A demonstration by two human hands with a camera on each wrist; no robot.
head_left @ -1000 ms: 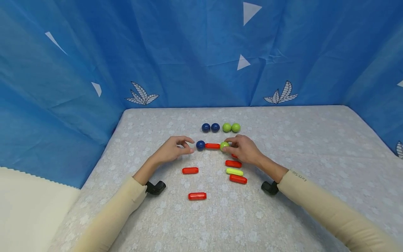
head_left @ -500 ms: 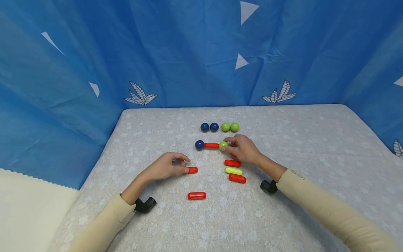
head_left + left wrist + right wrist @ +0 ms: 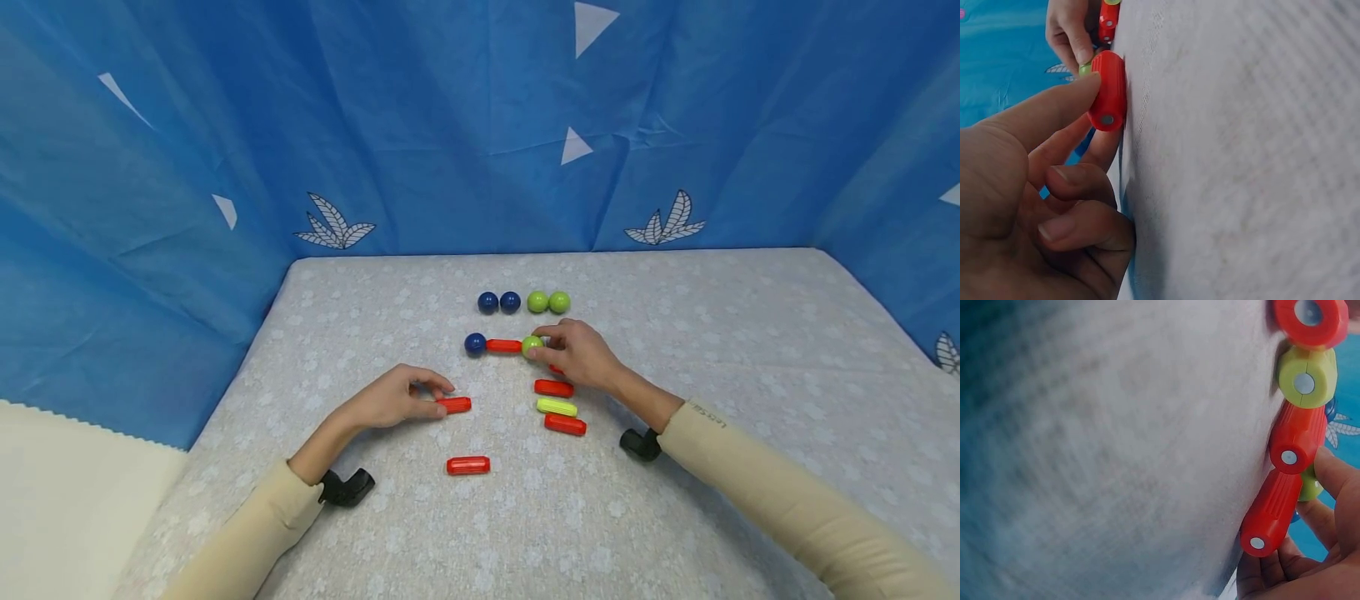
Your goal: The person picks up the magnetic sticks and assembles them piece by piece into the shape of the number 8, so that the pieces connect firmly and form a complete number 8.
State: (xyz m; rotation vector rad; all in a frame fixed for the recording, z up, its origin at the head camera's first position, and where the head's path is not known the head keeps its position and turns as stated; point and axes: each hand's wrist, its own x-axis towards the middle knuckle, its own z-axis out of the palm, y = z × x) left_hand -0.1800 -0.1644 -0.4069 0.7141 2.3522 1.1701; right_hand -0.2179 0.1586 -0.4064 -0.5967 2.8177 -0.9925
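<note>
My left hand (image 3: pixel 397 396) pinches the left end of a red magnetic rod (image 3: pixel 457 405) lying on the cloth. In the left wrist view, the thumb presses one side of that rod, with fingers behind it. Farther back, my right hand (image 3: pixel 581 354) holds a green ball (image 3: pixel 532 346) between thumb and fingers. This ball touches one end of another red rod (image 3: pixel 504 346), whose other end meets a dark blue ball (image 3: pixel 476 344). In the right wrist view the green ball (image 3: pixel 1311 486) is partly hidden behind red rods (image 3: pixel 1272 512) with metal tips.
Two blue balls (image 3: pixel 498 302) and two green balls (image 3: pixel 548 302) line the back. Below my right hand lie red rods (image 3: pixel 553 388) and a yellow-green rod (image 3: pixel 557 407). Another red rod (image 3: pixel 468 465) lies nearer the front. A blue curtain (image 3: pixel 450 125) hangs behind the table.
My left hand has moved from beside the blue ball toward the front and now pinches a red rod there. The right hand stays on the green ball.
</note>
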